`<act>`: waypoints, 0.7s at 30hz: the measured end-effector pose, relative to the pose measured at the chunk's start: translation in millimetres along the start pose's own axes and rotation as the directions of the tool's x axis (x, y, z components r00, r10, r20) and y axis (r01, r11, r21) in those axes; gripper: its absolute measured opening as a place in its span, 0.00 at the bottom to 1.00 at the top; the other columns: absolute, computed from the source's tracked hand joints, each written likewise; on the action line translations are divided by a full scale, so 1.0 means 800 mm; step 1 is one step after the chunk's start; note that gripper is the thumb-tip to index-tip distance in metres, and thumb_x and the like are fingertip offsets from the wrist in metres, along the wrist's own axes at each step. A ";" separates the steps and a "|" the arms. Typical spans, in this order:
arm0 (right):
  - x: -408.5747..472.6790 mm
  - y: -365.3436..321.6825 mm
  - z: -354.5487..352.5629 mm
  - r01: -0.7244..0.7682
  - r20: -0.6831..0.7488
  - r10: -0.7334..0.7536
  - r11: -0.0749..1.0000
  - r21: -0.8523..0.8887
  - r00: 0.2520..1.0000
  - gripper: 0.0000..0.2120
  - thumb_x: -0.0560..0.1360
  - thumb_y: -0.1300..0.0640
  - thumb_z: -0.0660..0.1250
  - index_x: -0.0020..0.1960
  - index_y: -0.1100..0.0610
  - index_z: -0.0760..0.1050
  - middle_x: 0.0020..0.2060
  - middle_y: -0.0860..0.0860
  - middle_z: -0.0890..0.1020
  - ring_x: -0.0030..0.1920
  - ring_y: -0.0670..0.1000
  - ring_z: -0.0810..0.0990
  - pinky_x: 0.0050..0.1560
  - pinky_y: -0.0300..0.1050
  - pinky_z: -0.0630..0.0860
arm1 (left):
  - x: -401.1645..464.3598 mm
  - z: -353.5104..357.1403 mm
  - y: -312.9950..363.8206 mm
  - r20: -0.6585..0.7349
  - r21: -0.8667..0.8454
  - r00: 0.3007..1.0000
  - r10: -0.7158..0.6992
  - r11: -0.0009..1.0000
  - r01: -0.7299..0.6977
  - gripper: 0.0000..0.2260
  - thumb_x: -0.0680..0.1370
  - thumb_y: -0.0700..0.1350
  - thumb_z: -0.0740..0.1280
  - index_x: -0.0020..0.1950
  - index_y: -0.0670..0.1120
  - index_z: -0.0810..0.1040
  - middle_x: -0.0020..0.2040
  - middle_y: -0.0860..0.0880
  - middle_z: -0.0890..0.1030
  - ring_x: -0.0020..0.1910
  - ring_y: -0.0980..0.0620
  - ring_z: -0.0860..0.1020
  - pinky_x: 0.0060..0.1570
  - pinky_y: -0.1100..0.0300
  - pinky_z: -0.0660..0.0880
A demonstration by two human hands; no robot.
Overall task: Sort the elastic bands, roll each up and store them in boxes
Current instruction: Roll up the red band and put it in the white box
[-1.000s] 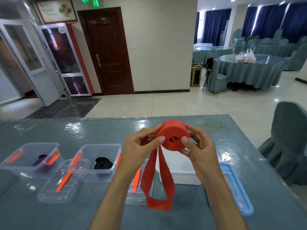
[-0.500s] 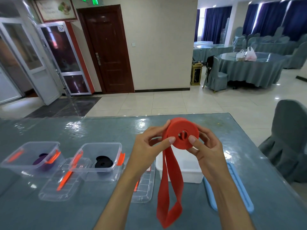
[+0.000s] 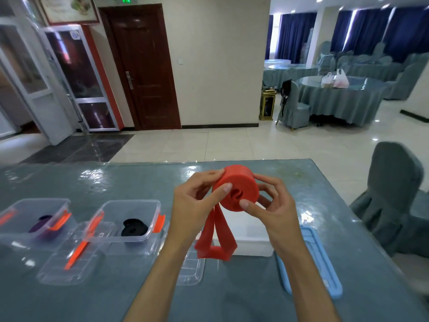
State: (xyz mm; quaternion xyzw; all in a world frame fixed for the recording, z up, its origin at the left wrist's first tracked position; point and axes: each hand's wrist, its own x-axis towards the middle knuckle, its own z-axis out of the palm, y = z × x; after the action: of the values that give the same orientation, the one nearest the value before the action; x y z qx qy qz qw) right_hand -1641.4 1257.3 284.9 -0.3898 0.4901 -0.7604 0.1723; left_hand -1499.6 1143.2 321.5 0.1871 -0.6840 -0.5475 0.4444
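Red band (image 3: 239,189) is being held up over the white box (image 3: 250,240) and gripped by the left hand (image 3: 197,203) and right hand (image 3: 271,205) (probably so the hanging tail gets rolled).

- Left hand (image 3: 195,205): wearing no glove, ring or watch.
- Right hand (image 3: 274,206): wearing no glove, ring or watch.
- Forearms: showing bare to the frame edge; no sleeve appearing.

L hand (image 3: 195,201) + R hand (image 3: 274,205) grip red band roll (image 3: 239,189) above white box (image 3: 250,238); loose tail hanging; black roll (image 3: 134,227) in clear box (image 3: 130,205).
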 end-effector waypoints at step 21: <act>-0.001 0.023 0.011 -0.159 -0.038 0.171 0.963 0.219 0.985 0.12 0.70 0.58 0.79 0.48 0.45 0.82 0.52 0.51 0.87 0.52 0.55 0.88 0.51 0.60 0.85 | 0.007 -0.021 -0.006 0.103 -0.164 0.984 -0.148 0.973 0.164 0.16 0.69 0.46 0.80 0.57 0.54 0.88 0.54 0.48 0.89 0.56 0.49 0.87 0.54 0.61 0.82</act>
State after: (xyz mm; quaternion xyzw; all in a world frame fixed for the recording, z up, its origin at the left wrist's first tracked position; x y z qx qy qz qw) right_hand -1636.7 1244.1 270.1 -0.3051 0.4403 -0.8026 0.2624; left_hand -1490.1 1127.2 319.5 0.1764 -0.6369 -0.6454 0.3830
